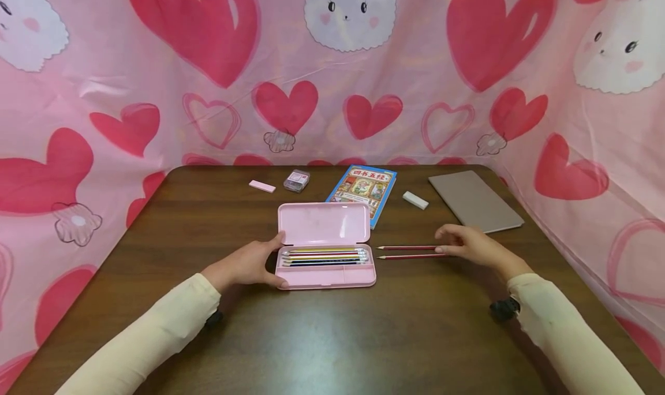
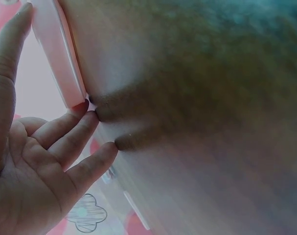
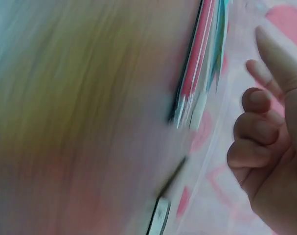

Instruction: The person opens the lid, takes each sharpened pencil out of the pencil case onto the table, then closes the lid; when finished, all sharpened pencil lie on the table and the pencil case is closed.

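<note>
Table (image 1: 322,349); L hand (image 1: 244,262) at case (image 1: 312,278); R hand (image 1: 470,246) nr pencils (image 1: 410,256)

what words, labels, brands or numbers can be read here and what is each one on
"四书五经" – the title on the blue-edged book
Smaller print on that same cover: too small to read
Label on the small clear box: too small to read
Any markings on the pencils in the pink pencil case: too small to read
</note>
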A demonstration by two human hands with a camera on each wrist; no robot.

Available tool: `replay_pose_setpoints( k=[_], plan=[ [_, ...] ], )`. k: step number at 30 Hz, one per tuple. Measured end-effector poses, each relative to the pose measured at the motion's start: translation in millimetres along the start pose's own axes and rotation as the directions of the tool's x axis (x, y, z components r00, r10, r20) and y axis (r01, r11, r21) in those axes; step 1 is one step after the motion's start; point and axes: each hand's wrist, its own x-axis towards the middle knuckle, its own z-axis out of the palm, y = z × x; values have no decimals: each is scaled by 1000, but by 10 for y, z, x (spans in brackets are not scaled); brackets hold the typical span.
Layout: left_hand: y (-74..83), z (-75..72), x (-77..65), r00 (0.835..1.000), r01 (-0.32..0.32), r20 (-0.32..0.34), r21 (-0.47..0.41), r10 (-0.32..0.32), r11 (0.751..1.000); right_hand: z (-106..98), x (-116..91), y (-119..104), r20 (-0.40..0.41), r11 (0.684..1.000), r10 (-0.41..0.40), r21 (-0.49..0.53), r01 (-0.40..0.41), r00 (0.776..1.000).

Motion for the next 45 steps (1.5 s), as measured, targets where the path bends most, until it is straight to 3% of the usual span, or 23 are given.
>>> replay_pose_setpoints(
  k=[7, 19, 31, 38, 45],
  plan=[
    [-1, 25, -13, 1000, -5, -1, 5, 5, 1000, 216, 260, -254, 5, 986, -106, 128, 105, 994],
    [5, 34, -18, 1000, 12, 3, -6, -12, 1000, 501, 638, -607, 169, 966, -196, 201, 161, 966],
    [8, 19, -25, 1000, 19, 3, -6, -19, 1000, 669, 846, -781, 257, 968, -237, 149, 204, 937],
    [12, 4, -26, 1000, 2, -3, -1, -2, 1000, 702, 911, -859, 289, 978, -209, 85, 192, 934],
    [31, -3, -24, 1000, -18, -17, 17, 18, 1000, 664, 940, -978, 289, 988, -136, -28, 150, 948]
  ],
)
